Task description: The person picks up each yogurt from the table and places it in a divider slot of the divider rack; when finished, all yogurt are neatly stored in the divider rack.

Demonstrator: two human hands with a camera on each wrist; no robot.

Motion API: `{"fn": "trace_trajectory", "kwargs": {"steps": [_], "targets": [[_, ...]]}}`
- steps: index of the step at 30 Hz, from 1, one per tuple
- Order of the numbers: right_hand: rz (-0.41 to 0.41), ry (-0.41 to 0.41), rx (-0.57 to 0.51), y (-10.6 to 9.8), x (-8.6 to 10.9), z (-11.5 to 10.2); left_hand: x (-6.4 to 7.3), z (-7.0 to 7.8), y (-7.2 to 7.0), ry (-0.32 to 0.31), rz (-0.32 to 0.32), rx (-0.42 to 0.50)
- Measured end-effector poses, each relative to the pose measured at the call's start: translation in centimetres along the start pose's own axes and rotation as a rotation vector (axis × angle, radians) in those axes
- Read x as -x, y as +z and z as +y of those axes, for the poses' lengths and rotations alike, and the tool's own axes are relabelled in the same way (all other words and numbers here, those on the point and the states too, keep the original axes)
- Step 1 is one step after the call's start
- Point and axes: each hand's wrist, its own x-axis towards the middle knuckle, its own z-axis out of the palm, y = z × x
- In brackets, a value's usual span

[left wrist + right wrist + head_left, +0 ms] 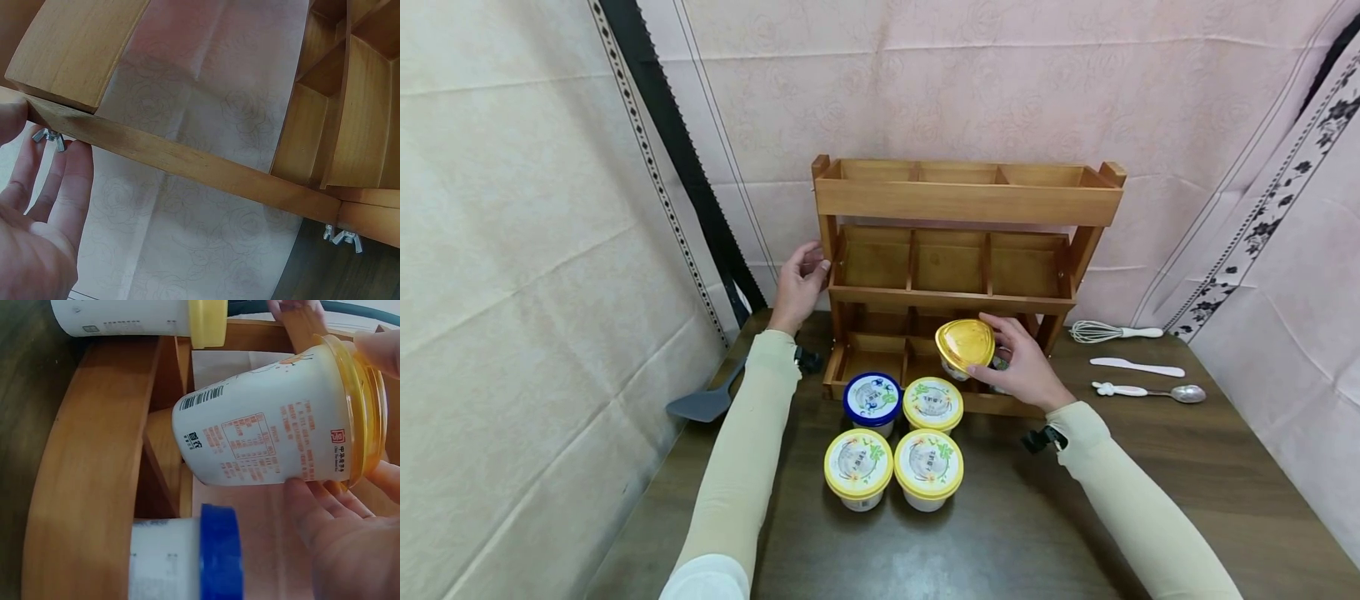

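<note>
Over the bottom tier [1000, 403] of the wooden rack [970, 204], at its middle compartment [922, 357]: gold-lidded cup [262, 425], clasped near its lid [964, 342] by my right hand [1024, 367]. Lid faces up, narrower base [190, 449] down, long axis close to upright, leaning slightly. My left hand [800, 286] grips the rack's left side post [181, 159].

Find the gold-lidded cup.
Head view, right of center: the gold-lidded cup is in the right hand, by the bottom tier of the wooden rack.

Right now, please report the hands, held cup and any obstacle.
Left hand holds rack. Right hand grips gold-topped cup at bottom tier. Blue-lidded cup occupies its right side.
</note>
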Motion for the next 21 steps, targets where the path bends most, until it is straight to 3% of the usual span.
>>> {"fn": "trace_trajectory", "kwargs": {"steps": [21], "targets": [[-0.157,0.110,0.007,2.8,-2.2,0.9,0.1,0.2,0.1,-0.013,-0.004,0.000]]}}
